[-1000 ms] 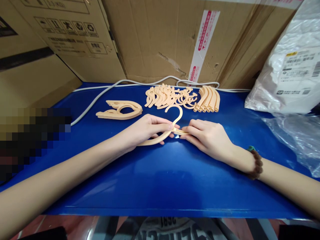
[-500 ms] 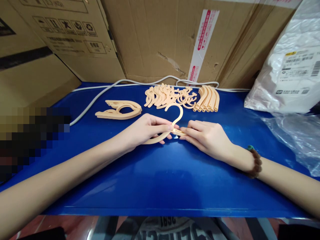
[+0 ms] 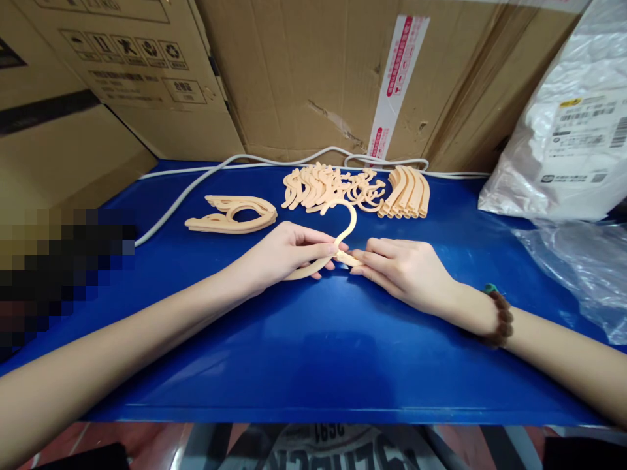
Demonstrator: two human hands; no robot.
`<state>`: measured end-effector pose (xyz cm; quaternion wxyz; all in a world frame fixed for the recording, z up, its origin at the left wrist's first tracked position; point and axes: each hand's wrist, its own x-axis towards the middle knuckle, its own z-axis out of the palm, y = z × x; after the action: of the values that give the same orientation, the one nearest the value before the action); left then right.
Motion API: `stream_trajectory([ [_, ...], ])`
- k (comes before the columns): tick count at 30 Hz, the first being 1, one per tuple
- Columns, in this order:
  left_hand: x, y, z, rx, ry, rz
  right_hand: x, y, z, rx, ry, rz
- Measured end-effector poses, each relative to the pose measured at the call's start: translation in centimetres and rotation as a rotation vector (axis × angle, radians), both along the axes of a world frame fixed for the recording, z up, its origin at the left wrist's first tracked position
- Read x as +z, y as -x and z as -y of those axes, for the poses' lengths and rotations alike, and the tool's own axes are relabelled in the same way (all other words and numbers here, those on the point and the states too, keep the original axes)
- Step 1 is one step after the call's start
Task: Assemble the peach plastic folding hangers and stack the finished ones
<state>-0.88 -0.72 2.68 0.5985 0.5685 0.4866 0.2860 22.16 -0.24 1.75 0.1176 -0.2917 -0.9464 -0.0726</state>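
While both hands meet at the middle of the frame, they share one peach-coloured plastic hanger [image 3: 345, 230] low over the blue tabletop [image 3: 318, 352].

Left hand [image 3: 287, 253]: closed on the hanger. Thumb and forefinger pinch it at the joint, and the curved arm runs back under the palm, its lower edge showing below the fingers. The hook rises from the pinch and curls toward the upper middle of the frame.

Right hand [image 3: 406, 271]: fingers drawn together, tips pinching the short end of the hanger just right of the joint. The tips of the two hands almost touch. Whether the palm rests on the surface I cannot tell. A brown bead bracelet [image 3: 499, 320] sits on this wrist.

Above the hands, toward the back of the tabletop:
- a loose heap of hook pieces [image 3: 328, 186] in the same colour, just above the held hook;
- a neat row of curved arms [image 3: 406, 192] standing on edge, right of the heap and touching it;
- a small stack of folded hangers [image 3: 230, 215] lying flat, left of centre and apart from the rest.

A white cable [image 3: 196, 186] runs along the back edge and down toward the left. Cardboard boxes [image 3: 318, 72] fill the top of the frame. A white labelled bag [image 3: 563, 130] leans at the upper right, with clear plastic film [image 3: 578, 274] below it. A pixelated patch [image 3: 59, 274] covers the left edge.
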Motion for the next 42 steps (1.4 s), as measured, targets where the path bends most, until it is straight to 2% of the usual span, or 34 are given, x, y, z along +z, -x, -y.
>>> stream_trajectory([
  [10, -0.22, -0.1, 0.24, -0.011, -0.005, -0.004, 0.17, 0.01, 0.21, 0.013, -0.045, 0.023],
  [16, 0.34, -0.46, 0.34, 0.002, 0.008, -0.027, 0.15, -0.02, 0.37, -0.017, -0.004, 0.016],
  [27, -0.44, -0.42, 0.14, -0.099, -0.083, -0.016, 0.4, 0.1, 0.51, -0.058, 0.078, 0.022],
  [36, -0.14, -0.43, 0.41, -0.153, -0.128, -0.067, 0.48, 0.12, 0.57, -0.061, 0.08, 0.027],
  [42, -0.49, -0.31, 0.31, -0.179, -0.111, -0.057, 0.43, 0.09, 0.58, -0.039, 0.049, 0.005],
])
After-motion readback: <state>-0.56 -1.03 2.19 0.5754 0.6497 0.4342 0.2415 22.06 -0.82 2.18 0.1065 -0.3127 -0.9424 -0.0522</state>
